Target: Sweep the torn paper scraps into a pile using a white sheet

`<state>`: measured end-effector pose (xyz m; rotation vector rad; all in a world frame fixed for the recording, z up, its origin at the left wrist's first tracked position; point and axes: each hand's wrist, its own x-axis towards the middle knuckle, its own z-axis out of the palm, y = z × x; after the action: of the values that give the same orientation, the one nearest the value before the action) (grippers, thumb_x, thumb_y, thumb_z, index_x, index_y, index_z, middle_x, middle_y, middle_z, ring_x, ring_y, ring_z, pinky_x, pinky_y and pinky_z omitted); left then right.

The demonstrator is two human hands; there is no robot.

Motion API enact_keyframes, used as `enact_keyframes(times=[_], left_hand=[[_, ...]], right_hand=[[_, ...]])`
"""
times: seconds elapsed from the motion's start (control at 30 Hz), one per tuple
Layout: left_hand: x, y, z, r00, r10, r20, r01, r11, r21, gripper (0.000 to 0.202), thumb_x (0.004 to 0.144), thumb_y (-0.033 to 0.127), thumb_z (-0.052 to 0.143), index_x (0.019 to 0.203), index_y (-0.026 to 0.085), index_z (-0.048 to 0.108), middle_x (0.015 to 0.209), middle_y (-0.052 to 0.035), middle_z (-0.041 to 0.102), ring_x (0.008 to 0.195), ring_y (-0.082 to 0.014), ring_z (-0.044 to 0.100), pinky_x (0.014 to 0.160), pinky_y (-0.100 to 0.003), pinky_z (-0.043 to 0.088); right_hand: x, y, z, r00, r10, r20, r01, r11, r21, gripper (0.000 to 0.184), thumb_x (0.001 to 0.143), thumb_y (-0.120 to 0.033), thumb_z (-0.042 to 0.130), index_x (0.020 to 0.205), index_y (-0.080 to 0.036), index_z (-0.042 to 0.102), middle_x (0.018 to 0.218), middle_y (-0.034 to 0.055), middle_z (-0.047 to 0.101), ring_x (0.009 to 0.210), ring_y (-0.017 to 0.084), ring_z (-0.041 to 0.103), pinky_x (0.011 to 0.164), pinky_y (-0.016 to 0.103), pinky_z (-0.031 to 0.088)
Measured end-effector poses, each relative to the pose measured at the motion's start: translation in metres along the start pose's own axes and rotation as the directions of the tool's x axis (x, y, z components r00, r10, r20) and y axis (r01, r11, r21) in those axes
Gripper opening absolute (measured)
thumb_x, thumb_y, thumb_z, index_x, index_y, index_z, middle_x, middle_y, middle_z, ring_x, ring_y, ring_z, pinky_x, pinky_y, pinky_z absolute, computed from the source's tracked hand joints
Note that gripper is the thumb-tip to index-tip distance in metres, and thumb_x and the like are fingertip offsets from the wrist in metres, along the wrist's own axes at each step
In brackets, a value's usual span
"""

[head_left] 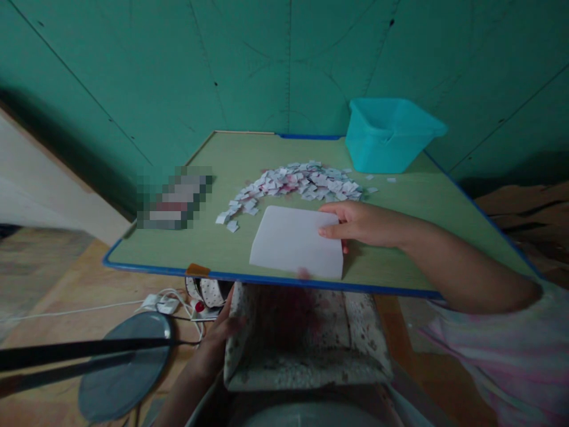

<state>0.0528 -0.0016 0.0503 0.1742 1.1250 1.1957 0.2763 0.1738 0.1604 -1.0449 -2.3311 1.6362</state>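
Observation:
My right hand (351, 225) pinches the right edge of a white sheet of stiff paper or card (296, 240) between thumb and fingers. The sheet is tilted at the table's near edge, between me and an arc of small white paper pieces (306, 181), some with pink marks. Below that edge, my left hand (224, 332) grips the left side of an open box with a dark-speckled pale surface (306, 376), its opening turned toward the table edge. Part of my left hand's fingers is hidden behind the box wall. Pinkish blurs show inside the box.
A turquoise plastic bin (377, 145) stands at the back right of the pale green table (200, 252), near a green wall. A pixelated item (178, 201) lies at left. On the floor are a grey round stool top (128, 362), a power strip (160, 303) and white cables.

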Motion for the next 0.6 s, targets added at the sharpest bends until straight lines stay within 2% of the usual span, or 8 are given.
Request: enact_keyframes(times=[0.1, 0.17, 0.2, 0.23, 0.3, 0.43, 0.6], left_hand=[[0.001, 0.003, 0.0, 1.0, -0.005, -0.006, 0.005, 1.0, 0.017, 0.074, 0.053, 0.017, 0.065, 0.123, 0.027, 0.041, 0.098, -0.0014, 0.068, 0.07, -0.02, 0.065, 0.06, -0.028, 0.051], [0.008, 0.004, -0.006, 0.997, -0.072, -0.035, 0.071, 0.997, -0.013, 0.089, 0.046, 0.012, 0.069, 0.127, 0.027, 0.035, 0.1, -0.0018, 0.068, 0.066, -0.0202, 0.065, 0.057, -0.027, 0.051], [0.013, 0.004, -0.01, 0.983, -0.17, -0.063, 0.168, 0.985, -0.042, 0.102, 0.036, 0.006, 0.07, 0.128, 0.028, 0.032, 0.094, -0.0006, 0.07, 0.062, -0.0207, 0.065, 0.053, -0.027, 0.05], [0.019, 0.004, -0.014, 0.972, -0.224, -0.072, 0.221, 0.974, -0.057, 0.106, 0.034, 0.004, 0.07, 0.129, 0.028, 0.029, 0.093, -0.0011, 0.07, 0.062, -0.0214, 0.065, 0.052, -0.027, 0.05], [0.029, 0.003, -0.022, 0.964, -0.255, -0.074, 0.251, 0.966, -0.057, 0.104, 0.035, 0.003, 0.069, 0.129, 0.029, 0.031, 0.087, -0.0008, 0.071, 0.06, -0.0216, 0.064, 0.048, -0.027, 0.049], [0.039, 0.0, -0.03, 0.971, -0.232, -0.06, 0.23, 0.972, -0.041, 0.097, 0.038, 0.002, 0.065, 0.126, 0.03, 0.036, 0.075, 0.0023, 0.071, 0.063, -0.0218, 0.064, 0.049, -0.026, 0.048], [0.028, 0.0, -0.021, 0.981, -0.194, -0.029, 0.192, 0.98, -0.055, 0.101, 0.032, 0.009, 0.072, 0.125, 0.031, 0.039, 0.072, 0.0042, 0.072, 0.06, -0.0208, 0.063, 0.048, -0.025, 0.047]], right_hand=[[0.001, 0.003, 0.0, 0.999, -0.025, 0.02, 0.025, 1.0, -0.013, 0.026, 0.076, -0.034, 0.048, 0.091, -0.013, 0.049, 0.072, 0.0009, 0.055, 0.053, 0.006, 0.051, 0.044, 0.018, 0.039], [0.001, 0.004, 0.001, 0.999, -0.04, 0.029, 0.041, 0.999, -0.019, 0.027, 0.076, -0.035, 0.048, 0.091, -0.012, 0.049, 0.071, 0.001, 0.055, 0.052, 0.006, 0.05, 0.044, 0.018, 0.039], [0.001, 0.004, 0.001, 0.998, -0.047, 0.031, 0.047, 0.999, -0.019, 0.027, 0.076, -0.035, 0.048, 0.091, -0.012, 0.049, 0.071, 0.001, 0.055, 0.052, 0.006, 0.05, 0.044, 0.018, 0.039], [0.001, 0.004, 0.0, 0.998, -0.052, 0.032, 0.053, 0.998, -0.018, 0.028, 0.076, -0.035, 0.048, 0.091, -0.012, 0.049, 0.071, 0.0011, 0.055, 0.052, 0.006, 0.05, 0.044, 0.018, 0.039], [0.001, 0.004, 0.0, 0.998, -0.057, 0.032, 0.058, 0.998, -0.017, 0.026, 0.076, -0.034, 0.048, 0.091, -0.013, 0.049, 0.071, 0.0008, 0.055, 0.052, 0.006, 0.05, 0.044, 0.018, 0.038], [0.0, 0.001, 0.001, 0.997, -0.067, 0.036, 0.069, 0.997, -0.04, 0.023, 0.077, -0.034, 0.047, 0.087, -0.014, 0.048, 0.068, -0.0009, 0.053, 0.051, 0.006, 0.048, 0.044, 0.017, 0.037], [0.0, -0.002, 0.004, 0.998, -0.067, 0.022, 0.068, 0.997, -0.043, 0.024, 0.077, -0.033, 0.047, 0.093, -0.015, 0.046, 0.068, -0.0019, 0.051, 0.05, 0.005, 0.045, 0.043, 0.017, 0.036]])
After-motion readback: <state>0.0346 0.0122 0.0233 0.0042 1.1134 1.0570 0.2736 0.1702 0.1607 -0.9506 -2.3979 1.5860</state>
